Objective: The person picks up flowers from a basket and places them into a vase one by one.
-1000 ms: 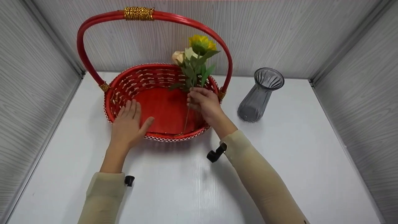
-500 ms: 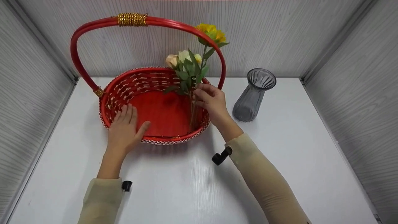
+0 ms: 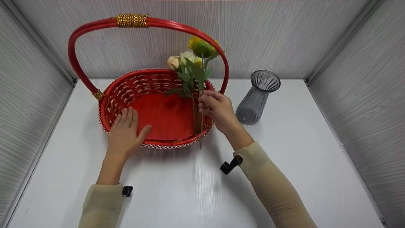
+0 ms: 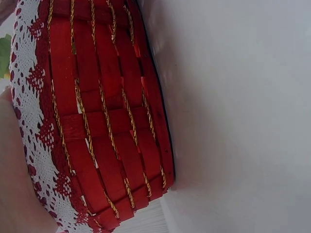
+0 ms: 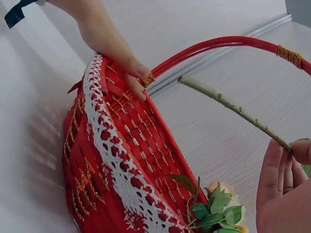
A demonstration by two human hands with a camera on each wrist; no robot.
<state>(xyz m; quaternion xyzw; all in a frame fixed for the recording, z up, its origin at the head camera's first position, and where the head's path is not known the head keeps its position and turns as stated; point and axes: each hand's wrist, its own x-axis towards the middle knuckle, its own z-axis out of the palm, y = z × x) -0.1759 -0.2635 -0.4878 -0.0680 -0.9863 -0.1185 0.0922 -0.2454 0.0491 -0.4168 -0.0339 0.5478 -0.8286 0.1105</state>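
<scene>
My right hand (image 3: 220,109) pinches the green stem (image 5: 228,104) of a yellow flower (image 3: 202,47) between thumb and fingers. The flower is nearly upright at the right side of a red woven basket (image 3: 167,117). In the right wrist view, the stem's cut end points free above the rim; the head view shows it crossing the near rim. Pale cream flowers (image 3: 180,60) with green leaves lean inside the basket's right end, their stems partly hidden. My left hand (image 3: 125,134) rests with straight fingers over the near left rim, its palm partly seen beside white lace (image 4: 36,126).
A grey ribbed glass vase (image 3: 254,101) stands on the white table (image 3: 284,158) right of the basket. The basket's tall red handle (image 3: 177,27), wrapped in gold, arches over it. Grey wood-patterned panels (image 3: 269,34) close off the back and both sides.
The yellow flower went up and right, then came back down left behind the handle, its stem end now in front of the near rim. The left hand keeps its place on the basket.
</scene>
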